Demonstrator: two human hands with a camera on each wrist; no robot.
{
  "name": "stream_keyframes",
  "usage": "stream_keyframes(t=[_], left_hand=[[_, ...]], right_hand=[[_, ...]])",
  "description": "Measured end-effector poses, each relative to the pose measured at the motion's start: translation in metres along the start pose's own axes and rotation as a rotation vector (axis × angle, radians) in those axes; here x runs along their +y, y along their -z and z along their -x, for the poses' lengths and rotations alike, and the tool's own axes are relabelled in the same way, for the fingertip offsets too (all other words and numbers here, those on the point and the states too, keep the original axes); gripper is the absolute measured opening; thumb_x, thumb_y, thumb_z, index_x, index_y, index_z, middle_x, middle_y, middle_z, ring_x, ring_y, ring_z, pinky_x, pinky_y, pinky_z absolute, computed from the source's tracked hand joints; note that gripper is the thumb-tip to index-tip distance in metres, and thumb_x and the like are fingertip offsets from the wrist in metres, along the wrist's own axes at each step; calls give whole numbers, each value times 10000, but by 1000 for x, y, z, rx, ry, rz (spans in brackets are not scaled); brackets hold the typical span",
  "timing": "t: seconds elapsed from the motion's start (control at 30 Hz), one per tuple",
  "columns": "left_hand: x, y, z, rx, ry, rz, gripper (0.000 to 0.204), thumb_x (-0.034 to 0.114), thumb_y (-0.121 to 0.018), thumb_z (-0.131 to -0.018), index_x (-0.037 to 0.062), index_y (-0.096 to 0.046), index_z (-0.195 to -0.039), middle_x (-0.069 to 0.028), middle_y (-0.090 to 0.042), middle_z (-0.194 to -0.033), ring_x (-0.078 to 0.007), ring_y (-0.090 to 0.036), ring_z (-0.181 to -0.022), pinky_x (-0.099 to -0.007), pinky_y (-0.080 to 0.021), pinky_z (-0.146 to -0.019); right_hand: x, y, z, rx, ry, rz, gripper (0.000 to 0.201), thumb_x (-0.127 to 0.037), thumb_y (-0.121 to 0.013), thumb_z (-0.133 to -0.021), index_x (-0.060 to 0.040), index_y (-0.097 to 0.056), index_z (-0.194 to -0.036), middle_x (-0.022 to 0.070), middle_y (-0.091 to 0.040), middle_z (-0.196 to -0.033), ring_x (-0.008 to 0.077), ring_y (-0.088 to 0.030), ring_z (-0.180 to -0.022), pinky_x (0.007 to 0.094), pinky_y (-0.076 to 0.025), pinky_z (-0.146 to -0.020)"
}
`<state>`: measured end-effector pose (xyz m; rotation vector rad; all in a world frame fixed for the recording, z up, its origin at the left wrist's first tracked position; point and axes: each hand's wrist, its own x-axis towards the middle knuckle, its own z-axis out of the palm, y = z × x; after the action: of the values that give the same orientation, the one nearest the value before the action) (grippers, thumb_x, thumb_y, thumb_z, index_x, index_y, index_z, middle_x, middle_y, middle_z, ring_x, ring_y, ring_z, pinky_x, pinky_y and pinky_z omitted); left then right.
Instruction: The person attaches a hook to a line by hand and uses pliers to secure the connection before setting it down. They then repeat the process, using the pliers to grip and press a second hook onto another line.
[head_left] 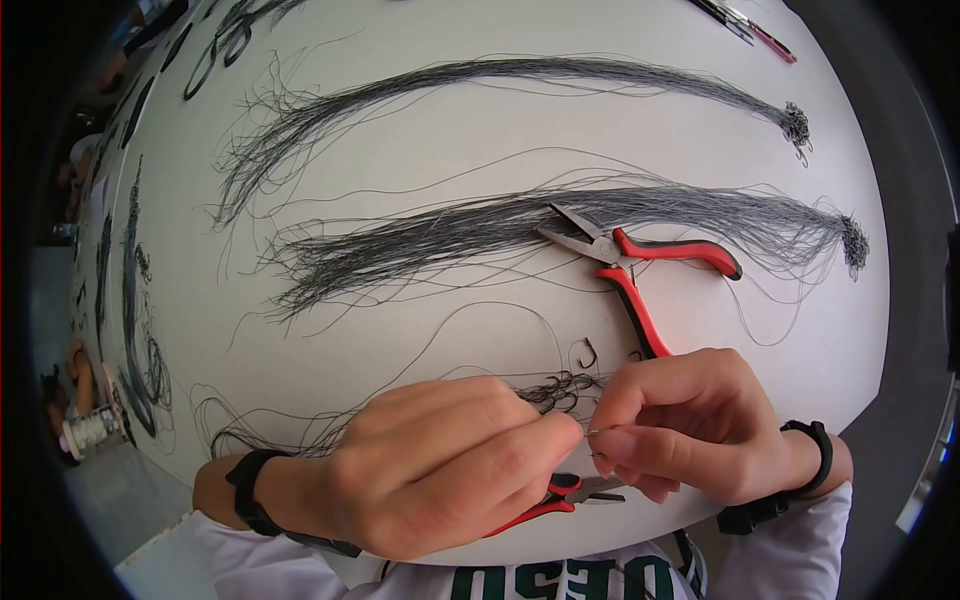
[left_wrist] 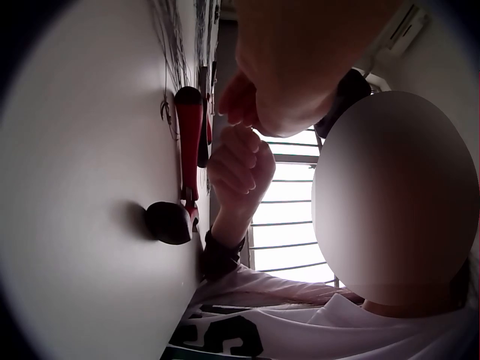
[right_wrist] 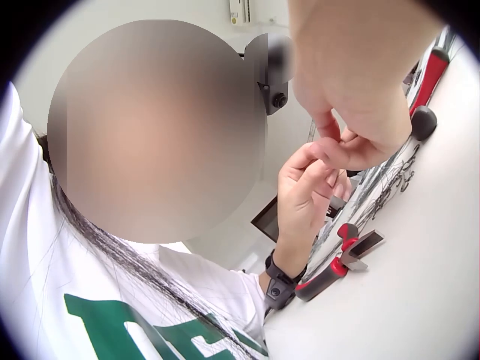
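- Well left of the left hand, near the table's edge, stand a spool [head_left: 95, 432] and a dark strand bundle [head_left: 129, 300], apparently placed clear of the working space.
- Beyond the left hand, two strand bundles [head_left: 420, 235] [head_left: 500, 70] lie lengthwise, tails fanned left and hooked ends gathered right, likely so that the lines do not tangle.
- The left hand [head_left: 440, 450] has its fingers folded, back uppermost; its tips are hidden, so I cannot tell what they pinch. It meets the right fingertips, perhaps to steady the work.
- Partly beneath the left hand lies a second pair of pliers [head_left: 532, 516], nose pointing right, probably within easy reach.
- Just beyond the gap between the hands is a heap of hooks [head_left: 562, 390], seemingly placed there for handy picking.
- Between the hands is a small metal piece [head_left: 594, 433], perhaps a hook; the right hand [head_left: 690, 425] pinches it between thumb and forefinger, a grip suited to something so fine.
- Just beyond the right hand, red-handled pliers [head_left: 645, 318] rest spread, nose across the nearer bundle, one handle towards that hand.
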<state>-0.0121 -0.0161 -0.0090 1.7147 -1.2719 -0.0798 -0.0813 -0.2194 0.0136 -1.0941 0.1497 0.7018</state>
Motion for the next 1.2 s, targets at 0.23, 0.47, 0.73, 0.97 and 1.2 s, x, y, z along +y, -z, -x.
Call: stream_keyframes(t=[0.23,0.47,0.73,0.97,1.2], left_hand=[[0,0,1,-22,26,52,239,-93,-664,-667,-38,-602,-891,-100,-588,-623,-202,-577,-509,-269,-457,-452],[5,7,-8,-2,97,99,216,-99,-648,-676,-37,-607,-878,-117,-614,-675,-197,-600,-552,-263,-467,-486],[4,35,-18,49,259,-24,129,-115,-558,-755,-58,-580,-869,-101,-600,-804,-114,-569,-651,-221,-465,-595],[6,45,-24,240,410,-112,38,5,-577,-821,-16,-598,-845,-40,-610,-722,-88,-567,-640,-207,-454,-610],[2,57,-22,195,416,-296,43,29,-561,-841,-11,-565,-857,-59,-580,-709,-114,-535,-602,-249,-440,-586]], right_hand=[[2,0,-2,-10,63,130,116,45,-455,-865,26,-569,-851,22,-575,-764,39,-513,-655,187,-390,-525],[-8,0,0,52,167,240,87,36,-498,-837,22,-577,-805,15,-571,-710,42,-496,-606,183,-377,-517],[-35,15,11,569,525,591,190,-135,-542,-789,-11,-513,-648,34,-477,-560,60,-420,-403,183,-302,-369],[-61,72,52,788,541,874,149,-109,-554,-806,8,-600,-726,10,-510,-554,46,-426,-409,187,-276,-377],[-71,126,92,928,338,930,171,-121,-550,-820,-17,-595,-692,-13,-481,-504,43,-413,-402,197,-267,-375]])
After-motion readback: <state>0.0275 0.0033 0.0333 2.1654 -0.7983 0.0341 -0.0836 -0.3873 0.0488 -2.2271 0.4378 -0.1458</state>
